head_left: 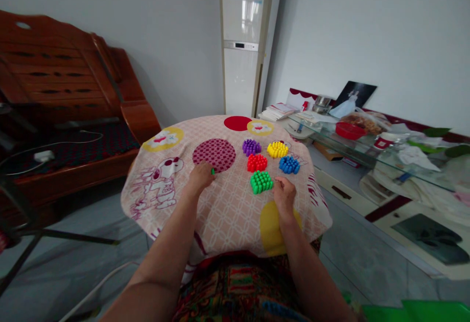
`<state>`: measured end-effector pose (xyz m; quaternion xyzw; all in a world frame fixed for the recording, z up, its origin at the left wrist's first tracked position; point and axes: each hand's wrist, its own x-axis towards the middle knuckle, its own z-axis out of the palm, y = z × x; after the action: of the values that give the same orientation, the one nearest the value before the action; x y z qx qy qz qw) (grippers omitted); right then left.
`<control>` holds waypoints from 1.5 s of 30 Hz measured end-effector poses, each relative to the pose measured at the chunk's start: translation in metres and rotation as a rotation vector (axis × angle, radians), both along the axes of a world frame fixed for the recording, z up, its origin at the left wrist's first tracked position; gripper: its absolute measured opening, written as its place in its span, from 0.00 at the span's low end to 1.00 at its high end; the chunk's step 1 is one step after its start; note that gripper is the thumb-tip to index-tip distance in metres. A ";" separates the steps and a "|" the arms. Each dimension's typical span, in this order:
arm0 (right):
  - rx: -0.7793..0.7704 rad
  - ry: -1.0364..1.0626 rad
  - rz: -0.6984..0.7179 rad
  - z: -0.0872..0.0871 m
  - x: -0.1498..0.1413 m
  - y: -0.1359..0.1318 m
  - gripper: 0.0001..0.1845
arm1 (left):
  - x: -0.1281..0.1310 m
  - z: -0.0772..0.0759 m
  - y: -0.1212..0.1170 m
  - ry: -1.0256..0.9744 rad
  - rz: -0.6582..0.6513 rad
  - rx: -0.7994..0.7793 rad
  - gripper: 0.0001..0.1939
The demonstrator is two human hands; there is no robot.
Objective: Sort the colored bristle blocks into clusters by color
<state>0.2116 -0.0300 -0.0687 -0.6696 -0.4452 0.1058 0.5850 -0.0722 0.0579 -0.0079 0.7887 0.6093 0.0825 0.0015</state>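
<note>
On a small round table under a patterned cloth [227, 214] lie five clumps of plastic pegs: purple [251, 147], yellow [277, 149], red [257, 162], blue [289, 164] and green [261, 181]. My left hand [200, 176] rests on the cloth left of the clumps, fingers closed on a small green peg [212, 171]. My right hand [284, 195] lies just right of the green clump, fingers curled with the tips near it; whether it holds anything is hidden.
A wooden bench [66, 92] with a cable and charger stands at the left. At the right runs a glass shelf [367, 141] crowded with papers, a red bowl and a framed picture. A tall white air conditioner [244, 43] stands behind.
</note>
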 end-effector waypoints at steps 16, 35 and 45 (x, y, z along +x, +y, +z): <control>0.035 0.093 0.003 -0.001 0.001 -0.001 0.19 | 0.054 0.040 -0.038 -0.502 -0.154 0.099 0.09; 0.043 0.039 0.004 0.007 -0.002 -0.007 0.20 | 0.149 0.003 -0.082 -0.205 -0.519 0.058 0.09; 0.042 0.075 -0.001 0.000 0.000 -0.003 0.19 | 0.090 0.027 -0.062 -0.372 -0.274 0.106 0.09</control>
<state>0.2119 -0.0329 -0.0687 -0.6530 -0.4249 0.1209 0.6152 0.0180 -0.0039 0.0196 0.8341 0.4808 0.2573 0.0834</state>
